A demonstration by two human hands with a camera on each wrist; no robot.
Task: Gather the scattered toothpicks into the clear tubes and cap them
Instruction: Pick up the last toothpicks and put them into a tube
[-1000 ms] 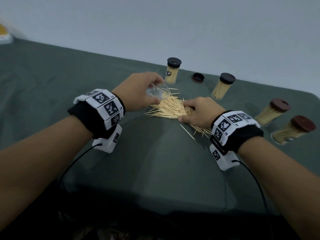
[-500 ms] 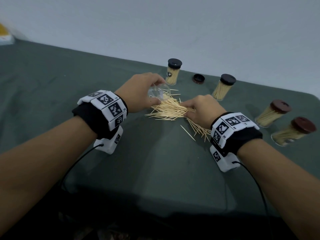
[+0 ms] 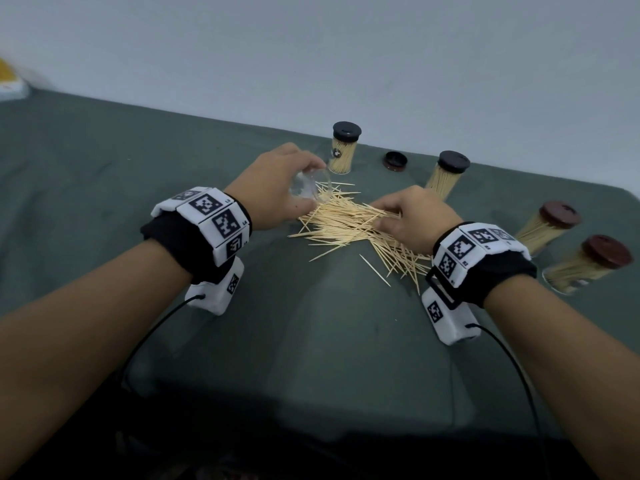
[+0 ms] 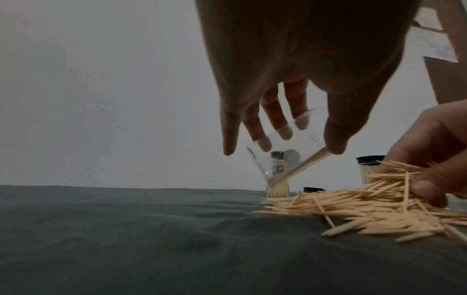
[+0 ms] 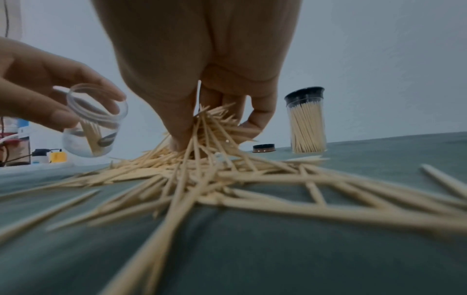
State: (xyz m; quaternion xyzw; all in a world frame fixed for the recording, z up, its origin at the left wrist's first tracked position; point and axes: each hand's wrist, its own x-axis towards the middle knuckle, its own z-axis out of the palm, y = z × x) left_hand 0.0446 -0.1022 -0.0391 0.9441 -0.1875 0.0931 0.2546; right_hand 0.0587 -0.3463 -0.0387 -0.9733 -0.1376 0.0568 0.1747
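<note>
Mid-gather: left hand [image 3: 277, 188] grips the tilted tube [image 4: 285, 151] just above the cloth; right hand [image 3: 412, 216] pinches a clump from the toothpicks [image 3: 349, 226] piled between; next, probably align the clump and feed it into the mouth.

The head camera looks down from above at the whole green table [image 3: 104, 174]. Each wrist camera sits low, very near the cloth, looking along its hand. All three see the toothpick pile [image 3: 349, 225] and the far wall [image 3: 346, 46].
</note>
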